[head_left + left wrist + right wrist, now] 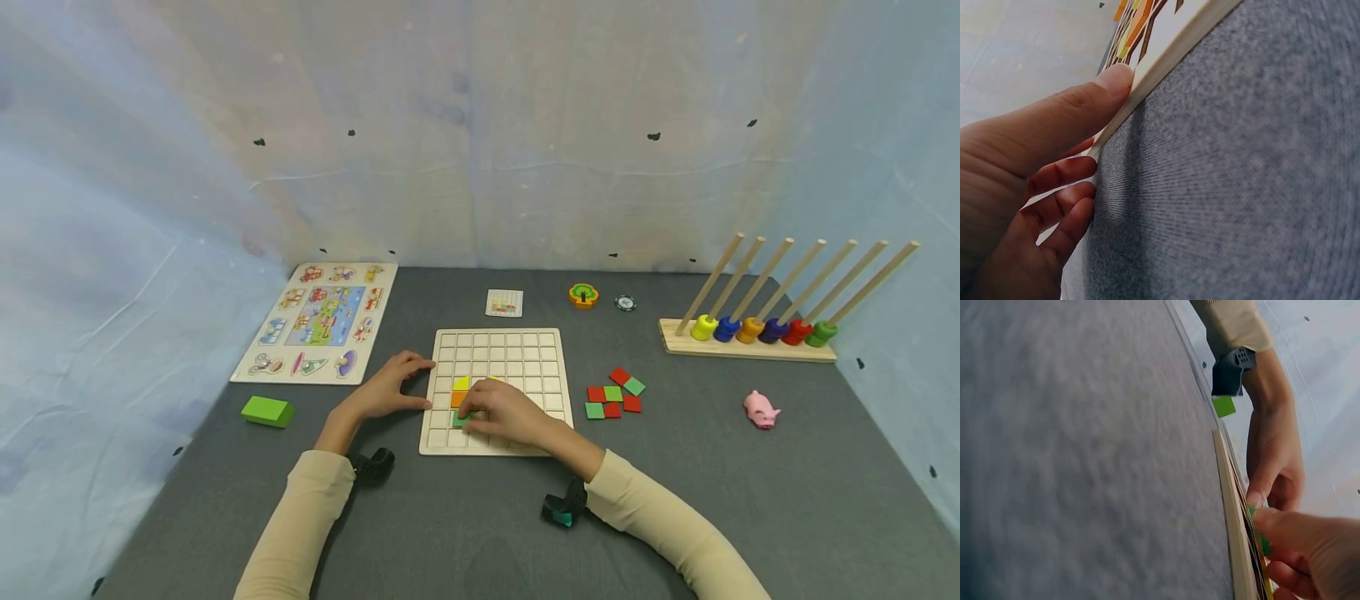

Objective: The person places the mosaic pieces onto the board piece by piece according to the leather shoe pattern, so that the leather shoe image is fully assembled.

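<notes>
Right hand (513, 414) pinches green tile (457, 420), edges along grid (507, 353).

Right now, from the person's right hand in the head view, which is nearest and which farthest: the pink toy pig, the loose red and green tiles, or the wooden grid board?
From the right hand:
1. Wooden grid board: directly beneath the hand.
2. Loose red and green tiles: just right of the board.
3. Pink toy pig: well over to the right, past those tiles.
</notes>
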`<state>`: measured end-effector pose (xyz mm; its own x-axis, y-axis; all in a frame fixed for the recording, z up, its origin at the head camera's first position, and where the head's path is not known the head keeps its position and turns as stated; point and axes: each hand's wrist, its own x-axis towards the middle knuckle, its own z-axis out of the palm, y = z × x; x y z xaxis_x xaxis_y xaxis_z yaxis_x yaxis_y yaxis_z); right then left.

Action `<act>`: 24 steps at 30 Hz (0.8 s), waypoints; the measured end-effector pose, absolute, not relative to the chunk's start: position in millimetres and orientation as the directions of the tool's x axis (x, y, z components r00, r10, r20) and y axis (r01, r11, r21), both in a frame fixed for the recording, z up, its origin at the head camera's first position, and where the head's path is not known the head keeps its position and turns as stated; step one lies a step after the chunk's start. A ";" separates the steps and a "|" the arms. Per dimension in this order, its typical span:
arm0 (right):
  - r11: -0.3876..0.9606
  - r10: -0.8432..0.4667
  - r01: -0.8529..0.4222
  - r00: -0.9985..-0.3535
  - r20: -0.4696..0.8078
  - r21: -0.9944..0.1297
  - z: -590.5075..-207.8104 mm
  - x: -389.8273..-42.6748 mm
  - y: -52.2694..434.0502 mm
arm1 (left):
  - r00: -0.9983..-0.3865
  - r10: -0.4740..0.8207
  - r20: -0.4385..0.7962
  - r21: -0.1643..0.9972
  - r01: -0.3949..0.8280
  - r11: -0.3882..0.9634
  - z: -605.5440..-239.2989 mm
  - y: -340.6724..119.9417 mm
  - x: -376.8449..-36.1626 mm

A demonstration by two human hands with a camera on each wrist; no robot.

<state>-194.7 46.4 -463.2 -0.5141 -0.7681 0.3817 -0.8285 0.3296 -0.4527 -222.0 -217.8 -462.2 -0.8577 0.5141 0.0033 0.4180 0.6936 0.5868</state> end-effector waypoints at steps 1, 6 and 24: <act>0.333 -0.772 -0.839 -0.505 0.386 -0.430 -463.6 -194.0 45.5 | -0.858 0.514 0.002 0.589 0.416 0.692 -461.9 -217.7 -221.8; 0.341 -0.768 -0.864 -0.483 0.420 -0.370 -463.7 -192.0 44.3 | -0.862 0.506 -0.008 0.593 0.403 0.697 -461.3 -216.9 -221.8; 0.357 -0.729 -0.816 -0.547 0.411 -0.454 -458.8 -195.1 49.7 | -0.853 0.522 0.001 0.576 0.427 0.696 -459.8 -216.6 -221.6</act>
